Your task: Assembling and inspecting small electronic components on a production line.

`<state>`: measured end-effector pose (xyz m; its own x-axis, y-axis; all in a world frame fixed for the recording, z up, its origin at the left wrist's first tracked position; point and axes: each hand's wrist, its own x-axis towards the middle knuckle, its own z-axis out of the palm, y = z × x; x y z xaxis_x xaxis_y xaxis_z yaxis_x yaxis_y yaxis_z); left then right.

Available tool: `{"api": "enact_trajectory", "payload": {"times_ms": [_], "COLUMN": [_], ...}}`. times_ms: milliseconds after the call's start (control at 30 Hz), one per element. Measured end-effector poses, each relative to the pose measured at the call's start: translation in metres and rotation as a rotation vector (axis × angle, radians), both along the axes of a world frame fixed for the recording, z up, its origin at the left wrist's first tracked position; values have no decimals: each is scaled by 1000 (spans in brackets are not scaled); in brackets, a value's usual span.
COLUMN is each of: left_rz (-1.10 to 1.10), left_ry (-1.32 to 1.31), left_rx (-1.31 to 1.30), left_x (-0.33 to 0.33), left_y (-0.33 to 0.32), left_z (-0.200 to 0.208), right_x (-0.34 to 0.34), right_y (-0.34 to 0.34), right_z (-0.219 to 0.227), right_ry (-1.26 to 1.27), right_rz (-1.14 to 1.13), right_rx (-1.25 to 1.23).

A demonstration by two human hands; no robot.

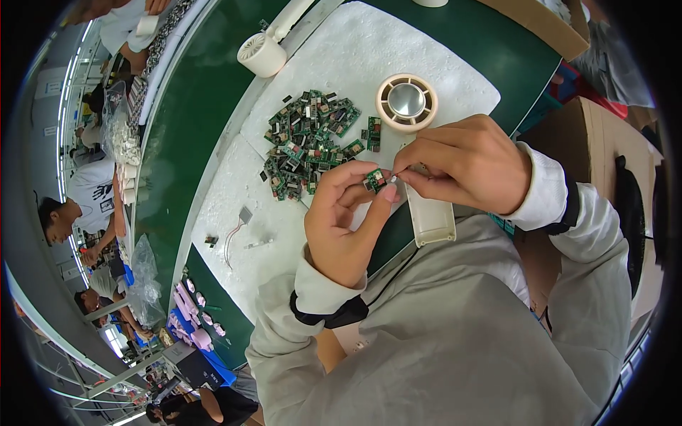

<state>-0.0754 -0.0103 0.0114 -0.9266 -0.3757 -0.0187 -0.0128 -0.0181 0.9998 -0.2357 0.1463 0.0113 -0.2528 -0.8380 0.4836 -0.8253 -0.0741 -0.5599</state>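
Between the thumb and fingers of my left hand [347,220] is a small green circuit board [374,180]. My right hand [465,165] is closed in a pinch right beside the board's edge, at what looks like a thin wire or connector, too small to make out. Below my right hand lies a cream plastic housing [433,224], its round fan-like head [406,104] with a silver centre lying farther off. Left of my hands, a heap of similar circuit boards [309,142] covers part of the white foam sheet [234,181].
A flat grey piece with thin wires [245,215] and a small dark part [211,241] lie on the foam. Another cream fan body [261,55] rests at the far edge. Pink parts [186,302] sit at left, cardboard boxes [575,142] at right. Co-workers [85,195] sit across the green table.
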Motion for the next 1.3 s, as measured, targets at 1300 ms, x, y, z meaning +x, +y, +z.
{"api": "enact_trajectory", "payload": {"times_ms": [1300], "left_rz": [-61], "left_ry": [76], "left_rx": [173], "left_x": [8], "left_y": [-4], "left_z": [1], "right_x": [23], "right_y": [-3], "right_z": [14], "right_ry": [-425], "right_rz": [-128], "right_rx": [42]}}
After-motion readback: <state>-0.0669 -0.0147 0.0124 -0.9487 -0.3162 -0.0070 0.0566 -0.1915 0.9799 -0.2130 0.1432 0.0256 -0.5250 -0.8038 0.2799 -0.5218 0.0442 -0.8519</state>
